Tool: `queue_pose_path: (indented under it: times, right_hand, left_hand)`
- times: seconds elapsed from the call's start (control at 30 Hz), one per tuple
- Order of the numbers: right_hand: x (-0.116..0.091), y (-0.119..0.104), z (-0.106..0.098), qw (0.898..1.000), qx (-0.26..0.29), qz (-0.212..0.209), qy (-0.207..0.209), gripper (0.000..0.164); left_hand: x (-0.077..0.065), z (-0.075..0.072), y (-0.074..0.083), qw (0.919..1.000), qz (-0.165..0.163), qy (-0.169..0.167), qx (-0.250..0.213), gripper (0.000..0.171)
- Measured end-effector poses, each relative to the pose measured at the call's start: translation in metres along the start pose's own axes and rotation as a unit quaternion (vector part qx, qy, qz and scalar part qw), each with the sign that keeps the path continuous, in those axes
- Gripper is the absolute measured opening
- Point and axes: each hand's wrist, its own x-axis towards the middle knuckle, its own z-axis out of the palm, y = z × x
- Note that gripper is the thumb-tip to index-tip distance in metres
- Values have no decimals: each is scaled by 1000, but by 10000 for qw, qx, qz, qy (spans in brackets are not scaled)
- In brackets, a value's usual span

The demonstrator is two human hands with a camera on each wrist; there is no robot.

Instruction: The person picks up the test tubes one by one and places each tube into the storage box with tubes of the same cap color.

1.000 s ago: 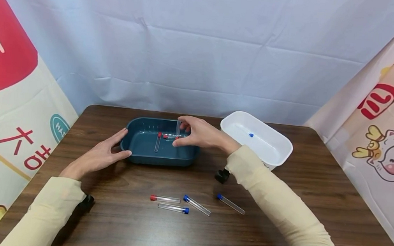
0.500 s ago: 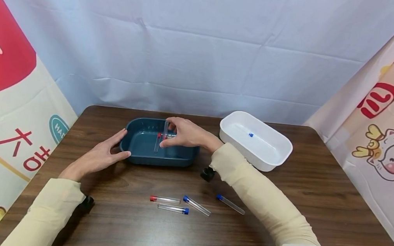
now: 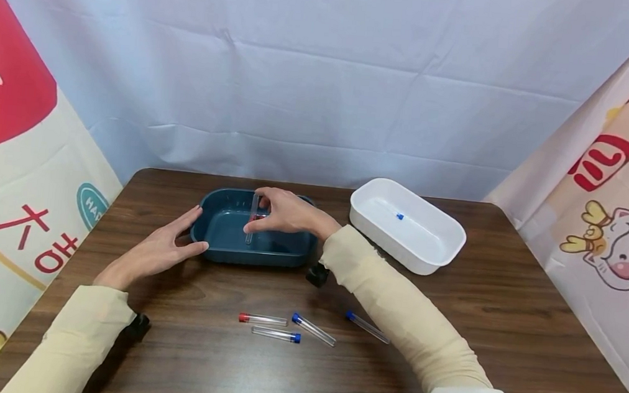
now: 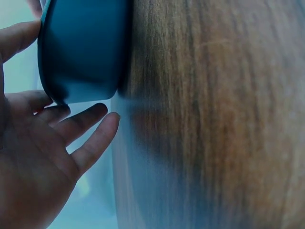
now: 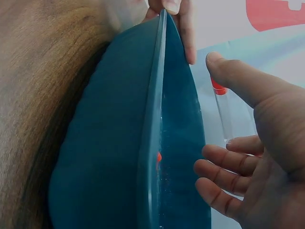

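A red-capped test tube (image 5: 224,114) is pinched lengthwise between the thumb and a finger of my right hand (image 3: 285,212). That hand is over the dark teal basin (image 3: 255,257), and its other fingers are spread in the right wrist view. Below it, another test tube (image 3: 249,239) lies in the basin, partly hidden by the hand. My left hand (image 3: 154,256) rests at the basin's left end with fingers spread and fairly straight. In the left wrist view its thumb and fingertips touch the teal basin's rim (image 4: 42,52).
On the wooden table (image 3: 210,362) in front lie a red-capped tube (image 3: 263,319) and blue-capped tubes (image 3: 274,333), (image 3: 314,329), (image 3: 367,327). A white basin (image 3: 384,237) stands at back right, a small blue cap (image 3: 400,216) inside. A pale curtain (image 3: 323,97) hangs behind.
My right hand has moved left across the teal basin with the test tube, stopping above the tube lying there. The left hand has stayed at the basin's left end.
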Motion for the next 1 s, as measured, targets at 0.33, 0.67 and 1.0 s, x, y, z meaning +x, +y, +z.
queue_pose_path:
  times: [0.33, 0.67, 1.0]
  right_hand:
    - [12, -1, 8, 9998, 77, 137, -114, 91]
    - [18, -3, 12, 9997, -9, 185, -130, 93]
    - [24, -4, 17, 9993, -108, 330, -166, 96]
  left_hand:
    - [-1, -2, 0, 10000, 2, 23, 34, 92]
    - [0, -3, -2, 10000, 32, 47, 54, 91]
    - [0, -2, -2, 10000, 23, 38, 3, 92]
